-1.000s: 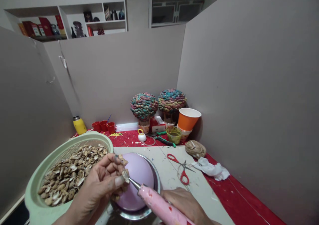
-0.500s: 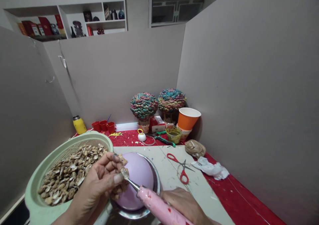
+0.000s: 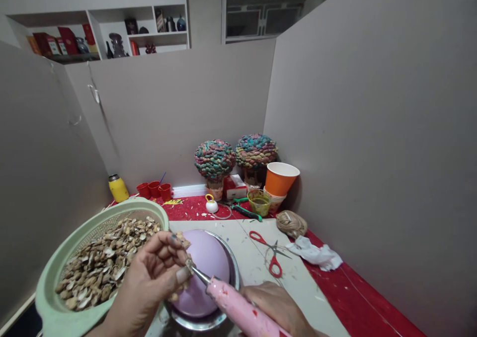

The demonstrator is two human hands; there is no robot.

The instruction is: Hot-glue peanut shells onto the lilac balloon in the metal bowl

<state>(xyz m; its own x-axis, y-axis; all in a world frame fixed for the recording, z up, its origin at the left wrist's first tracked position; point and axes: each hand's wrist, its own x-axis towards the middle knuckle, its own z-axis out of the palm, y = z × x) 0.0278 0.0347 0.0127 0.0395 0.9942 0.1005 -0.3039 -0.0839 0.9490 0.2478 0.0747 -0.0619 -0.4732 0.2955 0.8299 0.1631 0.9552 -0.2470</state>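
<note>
My left hand [image 3: 156,272] pinches a small peanut shell [image 3: 189,266] between thumb and fingertips. In my right hand [image 3: 276,302] is a pink hot glue gun [image 3: 238,302], its metal nozzle touching or almost touching that shell. Below both hands, a purple balloon [image 3: 204,272] rests in a shiny metal bowl [image 3: 233,272]. Several shells [image 3: 182,240] sit on the balloon's left side, partly hidden by my left hand. Left of it, a pale green colander [image 3: 48,282] holds a heap of peanut shells [image 3: 100,267].
Red-handled scissors [image 3: 275,252], twine [image 3: 291,224] and crumpled white tissue [image 3: 316,254] lie right. Behind stand two colourful shell-covered balls [image 3: 215,159] on cup bases, green-handled pliers [image 3: 248,212], an orange paper cup [image 3: 280,179], red cups [image 3: 165,192] and a yellow bottle [image 3: 118,189]. Grey panels enclose the table.
My left fingers have turned slightly, and the shell now sits more tightly against the nozzle tip, its pale inside less visible. The glue gun has barely moved.
</note>
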